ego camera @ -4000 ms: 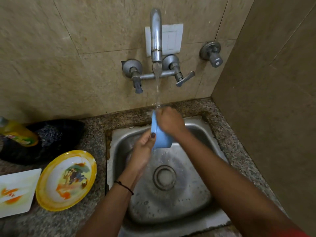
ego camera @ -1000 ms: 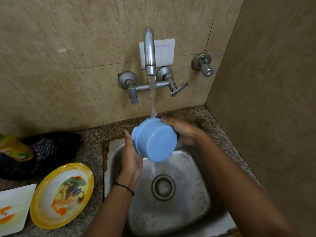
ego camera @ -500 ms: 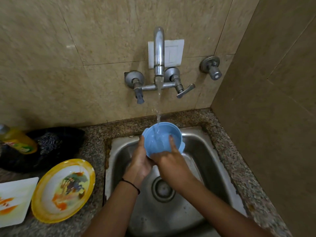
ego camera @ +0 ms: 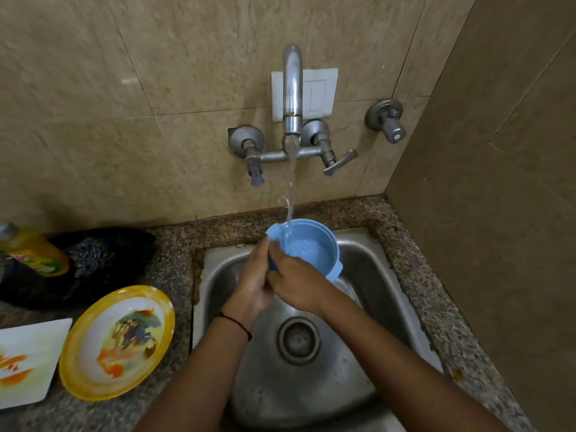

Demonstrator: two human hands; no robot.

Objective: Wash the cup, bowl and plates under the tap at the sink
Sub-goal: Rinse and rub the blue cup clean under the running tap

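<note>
A light blue bowl with small side handles is held mouth up over the steel sink, and water from the tap runs into it. My left hand grips its near left side from below. My right hand holds the near rim, fingers on the bowl's edge. On the counter to the left lie a round yellow-rimmed plate with food smears and a white square plate with orange stains. No cup is in sight.
A yellow dish-soap bottle and a steel scrubber rest on a black tray at the back left. The speckled stone counter frames the sink. A tiled side wall stands close on the right.
Four seconds ago the bowl was on edge under the stream, then bottom toward me. It has turned mouth up, and my right hand has slid from inside it to its near rim.
</note>
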